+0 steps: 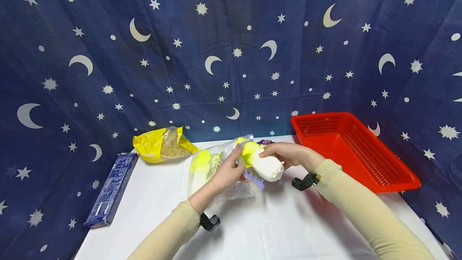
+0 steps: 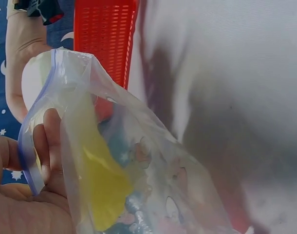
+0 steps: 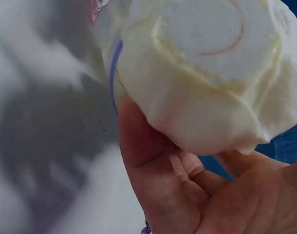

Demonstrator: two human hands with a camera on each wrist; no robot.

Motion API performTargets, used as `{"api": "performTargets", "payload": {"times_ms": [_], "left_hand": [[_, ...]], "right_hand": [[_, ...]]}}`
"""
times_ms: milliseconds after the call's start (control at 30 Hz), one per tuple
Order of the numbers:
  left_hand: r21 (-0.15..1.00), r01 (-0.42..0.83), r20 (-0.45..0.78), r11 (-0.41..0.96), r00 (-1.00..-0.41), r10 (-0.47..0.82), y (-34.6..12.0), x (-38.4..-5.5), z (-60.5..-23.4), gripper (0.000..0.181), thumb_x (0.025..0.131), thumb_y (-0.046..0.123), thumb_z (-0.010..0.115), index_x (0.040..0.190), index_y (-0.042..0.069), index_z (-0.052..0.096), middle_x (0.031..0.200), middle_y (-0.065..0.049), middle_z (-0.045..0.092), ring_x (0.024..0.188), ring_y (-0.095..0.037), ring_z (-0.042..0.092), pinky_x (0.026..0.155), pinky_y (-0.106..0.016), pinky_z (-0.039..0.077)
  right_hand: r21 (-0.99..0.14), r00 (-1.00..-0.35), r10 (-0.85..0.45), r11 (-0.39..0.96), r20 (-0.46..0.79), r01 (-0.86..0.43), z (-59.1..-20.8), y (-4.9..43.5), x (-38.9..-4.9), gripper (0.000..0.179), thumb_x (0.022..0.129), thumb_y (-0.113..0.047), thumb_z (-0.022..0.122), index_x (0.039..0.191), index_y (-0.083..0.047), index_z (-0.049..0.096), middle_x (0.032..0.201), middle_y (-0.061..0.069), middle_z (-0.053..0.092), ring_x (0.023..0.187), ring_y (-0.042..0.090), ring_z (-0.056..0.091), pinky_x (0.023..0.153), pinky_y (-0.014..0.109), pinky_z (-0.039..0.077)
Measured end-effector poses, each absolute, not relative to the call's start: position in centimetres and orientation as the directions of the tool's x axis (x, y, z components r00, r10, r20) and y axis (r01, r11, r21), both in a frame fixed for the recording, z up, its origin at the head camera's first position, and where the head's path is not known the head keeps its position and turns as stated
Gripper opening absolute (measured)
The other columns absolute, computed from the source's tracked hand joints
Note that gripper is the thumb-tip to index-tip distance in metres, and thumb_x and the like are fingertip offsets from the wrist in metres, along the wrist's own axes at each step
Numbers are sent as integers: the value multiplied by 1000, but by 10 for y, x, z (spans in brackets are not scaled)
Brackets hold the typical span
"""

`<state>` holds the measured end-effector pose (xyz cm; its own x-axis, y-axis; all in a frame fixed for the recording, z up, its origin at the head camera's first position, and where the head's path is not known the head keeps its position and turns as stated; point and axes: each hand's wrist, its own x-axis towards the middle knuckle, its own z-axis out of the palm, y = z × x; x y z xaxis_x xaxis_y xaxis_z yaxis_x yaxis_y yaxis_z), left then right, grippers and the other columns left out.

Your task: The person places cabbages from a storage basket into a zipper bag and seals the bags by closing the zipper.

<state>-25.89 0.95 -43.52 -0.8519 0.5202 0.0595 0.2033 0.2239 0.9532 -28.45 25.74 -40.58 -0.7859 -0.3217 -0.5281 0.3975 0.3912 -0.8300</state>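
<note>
My left hand [image 1: 229,171] pinches the side of a clear bag [image 1: 236,193], with the thumb on one side of its purple zip [image 1: 257,181] and fingers on the other. That arm slants in from the near edge of the white table [image 1: 288,220], and the back of my hand faces up. My right hand [image 1: 294,155] grips a cabbage [image 1: 268,165], thumb on top and fingers curled round the far side. That arm slants in from the near right corner, elbow out wide.

The cabbage is past the table's middle, toward the far edge. Its yellow leafy end is in the bag's mouth and its fat white bottom sticks out (I see a thin brown curve on it). A second cabbage [image 1: 200,169] lies in the bag, left of my left hand.

A red basket [image 1: 361,153] sits at the far right corner. A yellow bag [image 1: 149,145] is at the far left corner, and a blue box [image 1: 112,191] lies along the left edge.
</note>
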Motion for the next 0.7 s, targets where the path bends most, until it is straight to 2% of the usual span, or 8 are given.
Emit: {"api": "performTargets", "payload": {"times_ms": [167,200,233,300,433,500,600,700], "left_hand": [[938,223,56,266,-854,518,10,-256,-438,73,96,4,51,163,6,21,171,-6,7,66,-24,63,70,-42,63],[930,232,55,285,-855,516,10,-255,-438,74,96,5,52,163,6,21,171,-6,6,68,-25,64,71,-40,63],[922,243,58,302,-856,514,10,-254,-438,75,95,6,52,163,6,21,171,-7,6,78,-26,66,71,-37,63],[907,261,60,330,-857,512,10,-252,-439,76,94,7,52,163,5,21,171,-6,6,82,-27,64,71,-33,62],[899,277,66,340,-853,518,11,-252,-441,78,93,7,52,163,6,19,172,-6,4,76,-21,61,68,-28,60],[904,273,66,329,-849,524,12,-252,-441,79,93,7,52,163,6,17,172,-6,2,62,-18,56,67,-27,59],[912,265,65,312,-847,528,13,-251,-442,81,92,5,52,164,6,15,172,-6,-1,61,-13,55,66,-26,59],[923,258,70,285,-842,536,15,-249,-445,83,92,3,53,164,6,12,172,-7,-4,64,-14,58,68,-29,61]], "right_hand": [[-826,-767,-315,292,-560,483,-410,259,-287,53,94,-38,63,131,-3,51,105,12,68,92,26,68,81,48,61],[-824,-765,-311,268,-564,499,-411,259,-287,51,94,-38,63,130,-3,52,104,12,68,91,25,68,81,47,61],[-824,-763,-312,244,-566,512,-412,259,-287,50,94,-37,63,129,-3,52,104,12,68,90,25,69,81,47,61],[-823,-759,-319,197,-568,533,-413,258,-286,49,95,-36,63,128,-3,52,104,13,68,89,25,69,81,47,62],[-817,-752,-330,137,-571,561,-414,256,-286,47,96,-34,64,129,-3,51,106,15,66,88,26,71,79,47,62],[-810,-746,-330,116,-578,575,-415,254,-286,46,97,-33,63,129,-3,51,107,15,66,88,26,71,78,46,63],[-798,-739,-333,84,-587,596,-417,252,-288,46,98,-31,63,131,-3,49,108,16,64,89,26,70,77,44,63],[-791,-734,-334,64,-592,609,-419,249,-289,46,98,-31,63,132,-3,48,108,17,63,88,26,70,76,42,63]]}}
